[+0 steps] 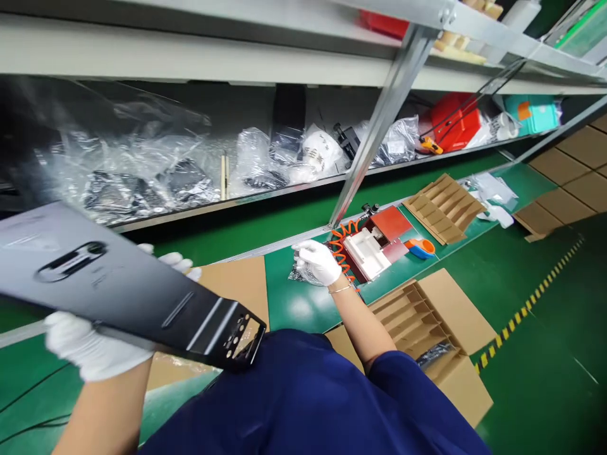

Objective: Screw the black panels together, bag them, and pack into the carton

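A long dark grey panel point(137, 284) with an oval slot and a bent end with small round holes lies across the left of the view. My left hand point(95, 347), in a white glove, is wrapped round it from beneath, its fingertips showing past the far edge. Out over the green bench point(294, 309), my gloved right hand point(318, 262) pinches a small clear plastic bag point(296, 273) with dark bits inside. Just right of that hand are a coiled orange hose point(337, 243) and a white fixture point(367, 253) on a red base.
Cardboard point(237, 284) lies under the panel. An open box with dividers point(408, 316) stands by my right arm; a divider insert point(443, 205) and a blue-orange tape roll point(420, 248) lie farther right. A metal post point(384, 120) rises before a shelf of bagged parts point(184, 183).
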Available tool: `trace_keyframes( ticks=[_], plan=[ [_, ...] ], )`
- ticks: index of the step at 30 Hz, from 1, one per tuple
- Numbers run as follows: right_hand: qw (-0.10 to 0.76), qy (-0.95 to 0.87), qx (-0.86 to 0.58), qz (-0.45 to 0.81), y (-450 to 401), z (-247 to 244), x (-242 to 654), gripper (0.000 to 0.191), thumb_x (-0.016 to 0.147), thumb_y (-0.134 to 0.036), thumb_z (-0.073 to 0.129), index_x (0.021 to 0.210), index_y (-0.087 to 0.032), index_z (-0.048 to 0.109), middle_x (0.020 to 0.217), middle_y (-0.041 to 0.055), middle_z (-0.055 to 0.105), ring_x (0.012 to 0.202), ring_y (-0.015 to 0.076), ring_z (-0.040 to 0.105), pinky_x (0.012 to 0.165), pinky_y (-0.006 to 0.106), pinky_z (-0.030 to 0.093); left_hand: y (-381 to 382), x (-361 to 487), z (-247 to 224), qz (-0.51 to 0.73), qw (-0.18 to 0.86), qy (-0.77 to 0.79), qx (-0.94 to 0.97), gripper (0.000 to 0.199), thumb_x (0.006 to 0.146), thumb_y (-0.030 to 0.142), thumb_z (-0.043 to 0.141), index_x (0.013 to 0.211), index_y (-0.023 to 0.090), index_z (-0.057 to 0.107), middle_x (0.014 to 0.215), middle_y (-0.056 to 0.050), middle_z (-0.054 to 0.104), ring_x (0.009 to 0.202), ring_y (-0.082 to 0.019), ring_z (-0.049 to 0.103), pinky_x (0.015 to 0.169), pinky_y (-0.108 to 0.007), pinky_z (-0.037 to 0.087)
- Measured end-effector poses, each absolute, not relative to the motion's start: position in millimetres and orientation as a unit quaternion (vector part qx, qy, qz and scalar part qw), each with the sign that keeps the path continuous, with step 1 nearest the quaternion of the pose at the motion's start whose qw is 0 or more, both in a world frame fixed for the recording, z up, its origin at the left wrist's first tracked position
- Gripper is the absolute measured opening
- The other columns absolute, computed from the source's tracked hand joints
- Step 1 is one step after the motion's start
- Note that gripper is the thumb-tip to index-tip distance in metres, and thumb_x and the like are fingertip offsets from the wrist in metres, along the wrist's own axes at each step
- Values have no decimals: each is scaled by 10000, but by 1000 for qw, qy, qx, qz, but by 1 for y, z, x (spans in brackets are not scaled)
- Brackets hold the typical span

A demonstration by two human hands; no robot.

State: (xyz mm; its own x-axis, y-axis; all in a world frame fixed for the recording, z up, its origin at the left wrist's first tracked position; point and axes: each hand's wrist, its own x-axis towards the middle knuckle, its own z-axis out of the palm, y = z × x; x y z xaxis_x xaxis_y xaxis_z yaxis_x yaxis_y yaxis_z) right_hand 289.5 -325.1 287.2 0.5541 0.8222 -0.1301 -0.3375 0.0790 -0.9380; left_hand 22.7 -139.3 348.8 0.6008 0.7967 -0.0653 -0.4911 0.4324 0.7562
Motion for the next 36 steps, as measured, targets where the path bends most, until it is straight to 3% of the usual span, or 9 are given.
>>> trace_keyframes(
  ticks=[2,5,9,12,17,23,27,30,36],
  plan=[
    [681,-282,-537,411,-312,318,269,364,712,-442,799,942,-189,672,665,-28,639,593,113,603,625,268,551,-145,27,350,395,814,201,376,1015,491,749,794,1300,152,653,1130,-174,746,1017,-372,689,846,-557,628],
    [652,-355,-542,394,-284,361,233,281,722,-385,776,903,-191,684,762,-17,690,588,92,610,638,256,545,-151,34,347,353,843,155,375,1019,483,753,826,1303,172,657,1174,-185,745,1035,-390,704,891,-586,612],
    [617,-420,-555,369,-243,393,187,183,745,-302,712,891,-194,686,774,-26,682,594,78,591,613,225,513,-155,35,332,427,821,188,329,739,576,671,840,1154,223,732,1156,-112,767,1213,-371,658,1107,-550,508],
    [594,-443,-582,337,-219,404,163,173,803,-303,661,942,-202,682,811,-23,685,648,92,604,644,236,533,-154,31,320,482,795,241,279,560,569,562,883,997,221,767,1068,-79,791,1241,-363,648,1138,-500,495],
    [539,-517,-635,198,-200,420,146,81,860,-240,623,899,-220,692,964,-2,704,900,142,655,911,305,550,-150,21,311,454,811,247,274,494,614,530,866,959,190,769,990,-94,798,1179,-368,684,1099,-493,534],
    [464,-575,-667,96,-185,426,137,75,870,-184,617,860,-206,687,1045,60,681,1120,219,616,1107,398,463,-149,14,312,452,815,228,281,606,614,571,861,1069,184,758,1050,-110,793,1109,-359,717,1056,-495,564],
    [539,-514,-651,147,-175,413,136,340,866,-190,609,1205,-195,633,1350,80,615,1363,202,509,1228,375,352,-149,14,316,451,815,227,283,683,575,611,872,1101,191,758,1086,-121,789,1107,-354,719,1028,-456,584],
    [547,-486,-622,276,-170,401,138,460,932,-342,575,1367,-197,550,1301,69,667,1267,197,594,1170,379,427,-149,14,317,438,825,213,287,651,612,618,846,1102,199,756,1065,-112,793,1112,-349,719,1029,-449,583],
    [573,-444,-625,290,-168,393,132,373,912,-419,607,1207,-198,665,1151,32,733,1107,178,659,1070,329,504,-149,14,309,448,817,234,279,584,645,519,846,1139,224,738,1048,-65,798,1098,-309,725,1022,-407,587]
  ],
)
